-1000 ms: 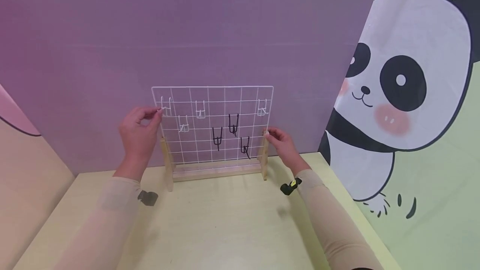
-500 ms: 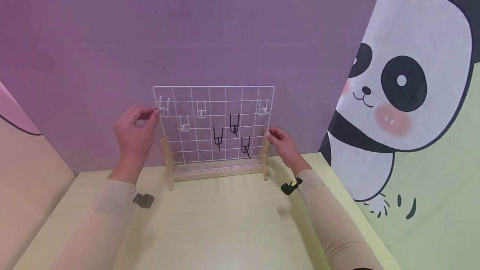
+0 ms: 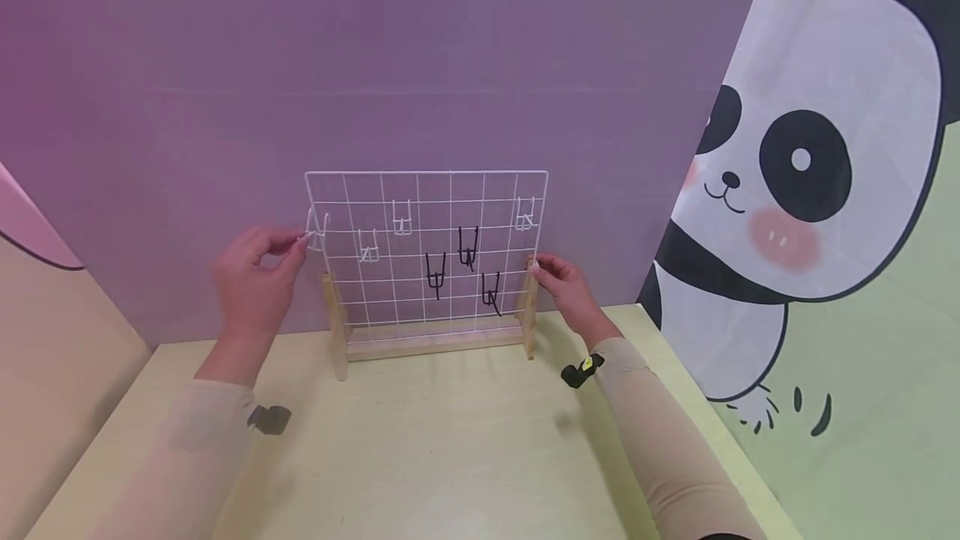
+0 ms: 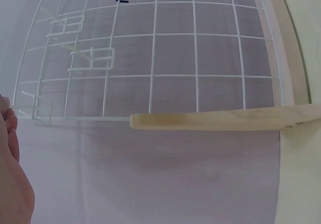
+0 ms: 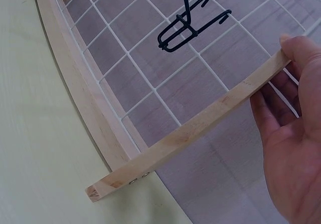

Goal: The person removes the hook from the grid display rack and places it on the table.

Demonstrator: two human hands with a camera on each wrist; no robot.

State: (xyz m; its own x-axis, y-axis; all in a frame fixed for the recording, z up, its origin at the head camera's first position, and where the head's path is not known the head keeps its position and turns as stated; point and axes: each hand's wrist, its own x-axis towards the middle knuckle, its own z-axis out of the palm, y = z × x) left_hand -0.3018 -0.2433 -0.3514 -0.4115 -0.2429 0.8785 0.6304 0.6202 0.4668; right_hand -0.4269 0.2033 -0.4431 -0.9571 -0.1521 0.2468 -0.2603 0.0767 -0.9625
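A white wire grid panel [image 3: 435, 172] stands upright in a wooden stand [image 3: 435, 346]. My left hand [image 3: 253, 277] pinches a white wire hook [image 3: 318, 233] by its prong, at the panel's upper left edge. In the left wrist view that hook [image 4: 42, 109] overlaps the grid's side wire, and only part of the hand [image 4: 12, 169] shows. My right hand [image 3: 566, 290] grips the top of the stand's right post [image 5: 200, 121], thumb in front and fingers behind. Several white hooks [image 3: 402, 219] and black hooks [image 3: 468, 248] hang on the grid.
The stand rests near the back of a pale wooden table [image 3: 420, 457]. Close behind it rises a purple backdrop [image 3: 420, 65]. A panda-printed wall [image 3: 862, 190] borders the table's right side.
The left hand has drawn the white hook left and slightly down, from over the grid's top left cells to its outer edge. The right hand has stayed on the post.
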